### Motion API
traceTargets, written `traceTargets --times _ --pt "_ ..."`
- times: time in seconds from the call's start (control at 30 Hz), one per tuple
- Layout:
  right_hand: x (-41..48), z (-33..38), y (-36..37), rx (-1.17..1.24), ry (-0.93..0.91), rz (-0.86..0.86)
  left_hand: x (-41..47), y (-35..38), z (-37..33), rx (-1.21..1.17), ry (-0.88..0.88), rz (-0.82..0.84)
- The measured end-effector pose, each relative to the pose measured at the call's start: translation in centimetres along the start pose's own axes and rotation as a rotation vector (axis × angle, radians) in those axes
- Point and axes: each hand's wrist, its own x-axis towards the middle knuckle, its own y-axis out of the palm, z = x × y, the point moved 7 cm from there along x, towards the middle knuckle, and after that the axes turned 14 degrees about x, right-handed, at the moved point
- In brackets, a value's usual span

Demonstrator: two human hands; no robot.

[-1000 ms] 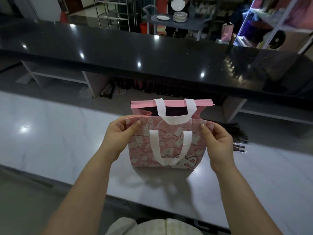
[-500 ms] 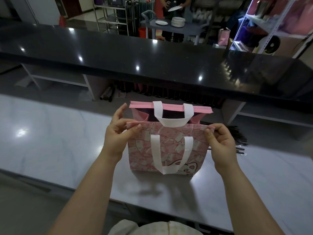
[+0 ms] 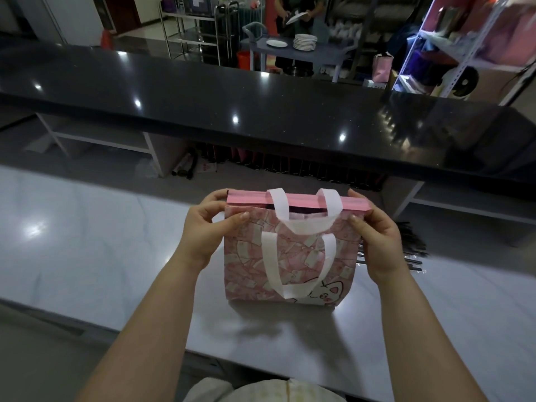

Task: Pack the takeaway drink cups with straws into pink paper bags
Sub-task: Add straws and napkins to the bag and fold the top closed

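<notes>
A pink paper bag (image 3: 249, 265) with white handles and a cat print stands upright on the white marble counter (image 3: 87, 250). My left hand (image 3: 207, 227) pinches the bag's top left corner, thumb on the near wall, fingers behind the far wall. My right hand (image 3: 377, 242) grips the top right corner the same way. The bag's mouth is a narrow dark slit; its inside is hidden. A bundle of dark straws (image 3: 412, 245) lies on the counter behind my right hand. No cup is in view.
A long black counter (image 3: 261, 111) runs across beyond a gap. Behind it a person holds a plate beside a grey cart (image 3: 295, 50) with stacked plates. A shelf rack (image 3: 464, 39) stands at the far right.
Both hands have pressed the bag's near and far walls closer together, so the mouth has narrowed. My left fingers have reached over to the far wall. The view has tilted slightly.
</notes>
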Motion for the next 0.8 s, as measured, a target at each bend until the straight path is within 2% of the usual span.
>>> traceTargets --times 0.1,0.4,0.53,0.67,0.8 --pt "-0.1 0.0 -0.4 -0.013 -0.047 -0.096 0.1 -0.5 -0.1 0.014 0.02 -0.048" --pt "0.0 -0.7 -1.1 -0.036 -0.093 -0.237 0.7 -0.3 0.0 0.126 0.042 -0.139" --pt "-0.2 -1.0 -1.1 0.059 -0.121 -0.307 0.5 -0.1 0.0 0.033 0.007 -0.183" --pt "-0.1 -0.4 -1.2 0.039 -0.143 -0.323 1.0 -0.2 -0.1 -0.101 -0.024 -0.06" --pt "0.0 0.4 -0.9 0.046 -0.154 -0.254 1.4 -0.5 -0.5 -0.008 -0.018 -0.004"
